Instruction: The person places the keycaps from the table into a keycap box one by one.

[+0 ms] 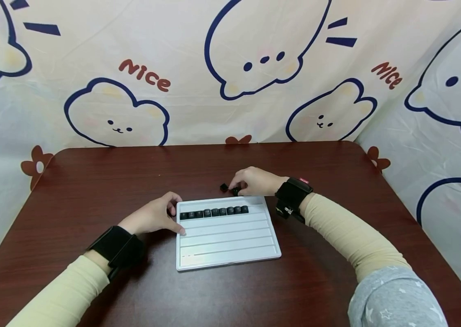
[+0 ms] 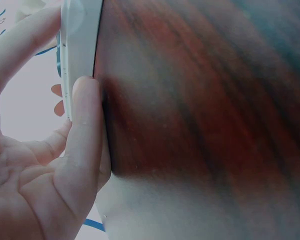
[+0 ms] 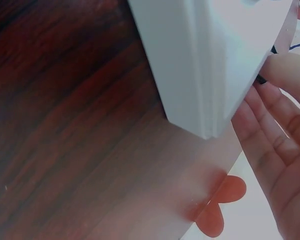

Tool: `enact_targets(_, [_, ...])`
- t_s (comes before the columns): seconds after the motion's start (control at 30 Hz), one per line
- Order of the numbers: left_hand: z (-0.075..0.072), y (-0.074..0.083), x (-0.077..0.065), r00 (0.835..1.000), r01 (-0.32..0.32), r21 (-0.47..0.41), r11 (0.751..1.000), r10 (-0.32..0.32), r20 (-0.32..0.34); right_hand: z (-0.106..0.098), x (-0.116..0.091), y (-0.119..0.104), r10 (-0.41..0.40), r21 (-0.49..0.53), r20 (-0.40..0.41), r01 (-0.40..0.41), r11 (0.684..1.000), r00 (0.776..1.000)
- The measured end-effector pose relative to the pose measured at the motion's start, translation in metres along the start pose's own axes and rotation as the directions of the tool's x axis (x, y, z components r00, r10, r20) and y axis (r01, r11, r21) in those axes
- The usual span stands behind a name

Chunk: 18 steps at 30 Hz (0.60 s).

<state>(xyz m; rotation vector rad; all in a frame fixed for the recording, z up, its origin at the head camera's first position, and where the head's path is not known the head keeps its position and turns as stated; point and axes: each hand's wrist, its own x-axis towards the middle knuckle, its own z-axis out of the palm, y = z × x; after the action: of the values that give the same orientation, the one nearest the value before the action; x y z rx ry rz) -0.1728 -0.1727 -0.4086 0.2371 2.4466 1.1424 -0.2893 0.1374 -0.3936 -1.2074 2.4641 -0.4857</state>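
Note:
A white and silver ridged tray [image 1: 226,243] lies on the table, with several black keycaps [image 1: 215,212] lined up in its top row. My left hand [image 1: 154,215] grips the tray's left edge, its thumb on the top face and the fingers along the side; the left wrist view has the fingers [image 2: 87,115] against the tray's edge. Just behind the tray's far edge, my right hand [image 1: 257,181] pinches a black keycap [image 3: 261,79], mostly covered by the fingers. Another loose black keycap [image 1: 224,187] lies on the table, left of the right fingertips.
Under everything is a dark reddish-brown wooden table [image 1: 132,290] with rounded far corners. A cream curtain [image 1: 189,118] with cartoon outlines hangs behind it and along the sides. Black bands [image 1: 293,196] wrap both wrists.

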Motion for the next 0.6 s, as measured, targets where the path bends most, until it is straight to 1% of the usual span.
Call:
enact_targets(0.13, [0.0,0.0,-0.001,1.0,0.011,-0.007,1.0,-0.011,0.005,-0.002,-0.002,-0.001,0.015,-0.022,-0.013,-0.015,1.0,1.0])
enact_targets(0.3, [0.0,-0.002,-0.001,1.0,0.007,-0.005,1.0,-0.007,0.002,-0.005,-0.007,-0.001,-0.003,-0.046,-0.039,0.001,0.999,0.999])
enact_targets(0.43, [0.0,-0.002,-0.001,1.0,0.005,0.001,1.0,-0.005,0.001,-0.008,-0.013,-0.001,-0.014,-0.04,-0.054,0.012,0.999,0.998])
enact_targets(0.6, [0.0,-0.001,-0.001,1.0,0.001,0.006,1.0,-0.001,0.0,-0.011,-0.023,0.0,0.006,-0.034,-0.075,-0.008,0.999,0.997])
